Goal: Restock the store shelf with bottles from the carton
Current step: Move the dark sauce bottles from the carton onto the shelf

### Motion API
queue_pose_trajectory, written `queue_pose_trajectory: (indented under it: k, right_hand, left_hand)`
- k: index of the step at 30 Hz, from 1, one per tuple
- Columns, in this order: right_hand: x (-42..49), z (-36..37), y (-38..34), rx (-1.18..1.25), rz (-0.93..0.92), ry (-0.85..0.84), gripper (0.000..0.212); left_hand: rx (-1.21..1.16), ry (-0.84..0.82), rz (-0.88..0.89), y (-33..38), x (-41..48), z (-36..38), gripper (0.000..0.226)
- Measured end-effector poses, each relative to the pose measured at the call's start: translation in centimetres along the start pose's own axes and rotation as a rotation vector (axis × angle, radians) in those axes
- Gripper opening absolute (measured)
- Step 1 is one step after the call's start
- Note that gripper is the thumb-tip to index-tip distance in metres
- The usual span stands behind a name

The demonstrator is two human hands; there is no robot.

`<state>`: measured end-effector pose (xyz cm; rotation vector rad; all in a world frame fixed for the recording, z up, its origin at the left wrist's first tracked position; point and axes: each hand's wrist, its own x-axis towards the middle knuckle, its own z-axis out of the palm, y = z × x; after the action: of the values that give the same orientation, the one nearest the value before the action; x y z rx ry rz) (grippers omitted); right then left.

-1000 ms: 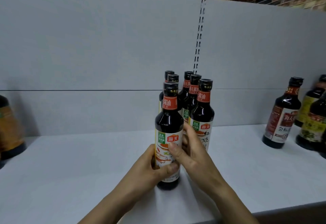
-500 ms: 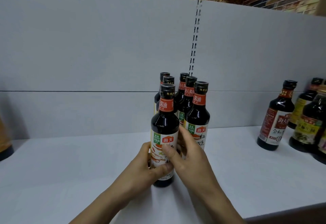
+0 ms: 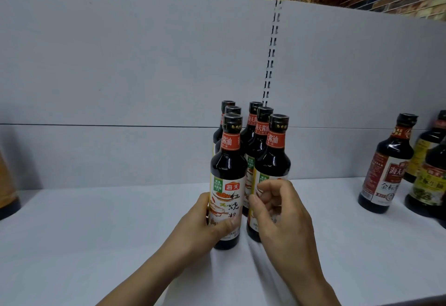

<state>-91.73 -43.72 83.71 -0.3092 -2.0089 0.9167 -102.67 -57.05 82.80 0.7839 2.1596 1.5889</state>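
Several dark soy sauce bottles with red neck bands stand in two rows on the white shelf (image 3: pixel 96 245). My left hand (image 3: pixel 205 228) grips the front left bottle (image 3: pixel 228 173) low on its label, and the bottle stands upright on the shelf. My right hand (image 3: pixel 280 214) hovers just in front of the front right bottle (image 3: pixel 274 158), its fingers loosely curled and holding nothing. The carton is out of view.
Other dark sauce bottles (image 3: pixel 386 168) with different labels stand at the right end of the shelf. Part of an orange-labelled bottle (image 3: pixel 7 192) shows at the far left. A grey back panel (image 3: pixel 144 76) with a slotted upright rises behind the shelf.
My right hand has come off the front left bottle and drawn back to the right. The left hand has stayed on the bottle, whose label now faces me.
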Motion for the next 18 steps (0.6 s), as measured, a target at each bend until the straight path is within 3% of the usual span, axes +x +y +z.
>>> queue_pose_trajectory:
  k: [18]
  right_hand:
    - [2.4, -1.6, 1.9, 0.214, 0.1, -0.041, 0.02]
  left_hand:
    - [0.042, 0.058, -0.039, 1.0, 0.4, 1.9, 0.053]
